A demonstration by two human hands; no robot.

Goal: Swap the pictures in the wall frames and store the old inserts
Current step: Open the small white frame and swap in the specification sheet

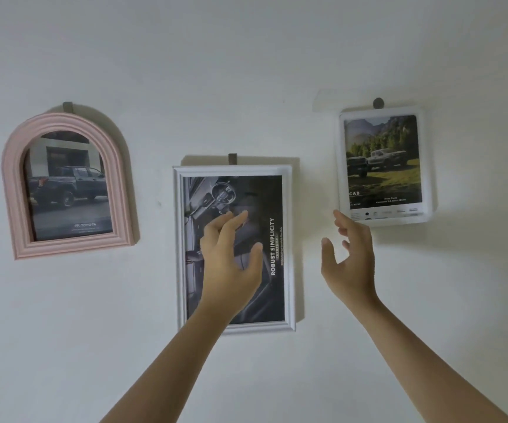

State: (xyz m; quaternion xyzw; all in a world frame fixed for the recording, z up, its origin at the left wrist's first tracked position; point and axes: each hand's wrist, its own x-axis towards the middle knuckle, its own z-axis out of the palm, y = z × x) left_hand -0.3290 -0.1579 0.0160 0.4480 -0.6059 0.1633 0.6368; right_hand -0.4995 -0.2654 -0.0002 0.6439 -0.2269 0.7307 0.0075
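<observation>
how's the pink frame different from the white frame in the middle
The pink frame has an arched top; the white frame is rectangular. The pink one hangs higher and shows a parked pickup; the white one shows a car interior. Both hang from small wall hooks.

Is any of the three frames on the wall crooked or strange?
The white frame hangs straight, but its print is turned sideways: "ROBUST SIMPLICITY" reads bottom to top. The pink arched frame tilts slightly.

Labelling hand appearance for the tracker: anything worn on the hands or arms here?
Nothing visible. Left hand and right hand are bare: no gloves, rings, watch or bands. Both forearms are bare to the frame edge, no sleeves in view.
</observation>
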